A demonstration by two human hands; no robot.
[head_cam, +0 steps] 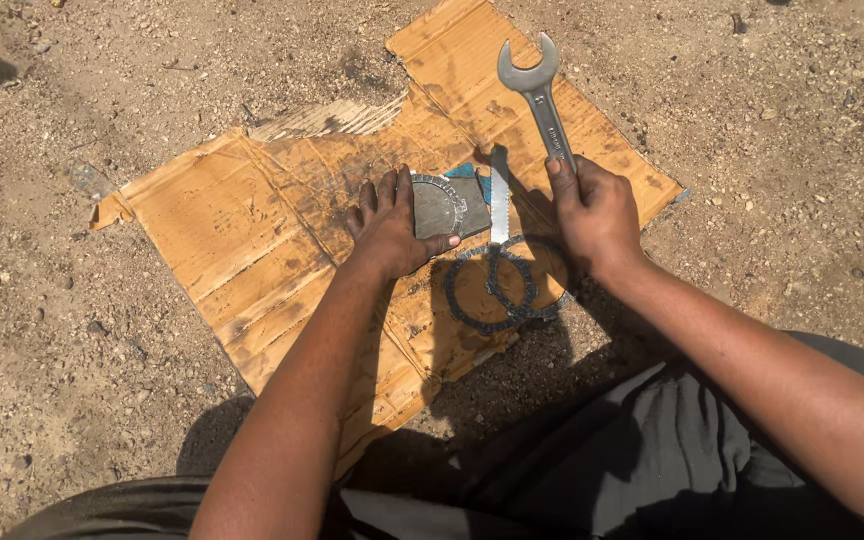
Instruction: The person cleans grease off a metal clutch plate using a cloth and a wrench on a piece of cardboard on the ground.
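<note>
My left hand [389,223] presses down on a grey stone block [457,207] with a toothed metal ring [439,185] lying on it, on a sheet of stained cardboard [252,230]. My right hand [595,213] grips the handle of a large open-ended steel spanner [535,85], whose jaw points away from me. A short saw blade [500,196] lies upright between my two hands, beside the block. Two dark toothed rings [492,290] lie overlapping on the cardboard just below the hands.
The cardboard lies on dry sandy ground [82,330] scattered with small stones. My knees in dark grey trousers [672,450] fill the bottom of the view. A shadow falls at the top left corner.
</note>
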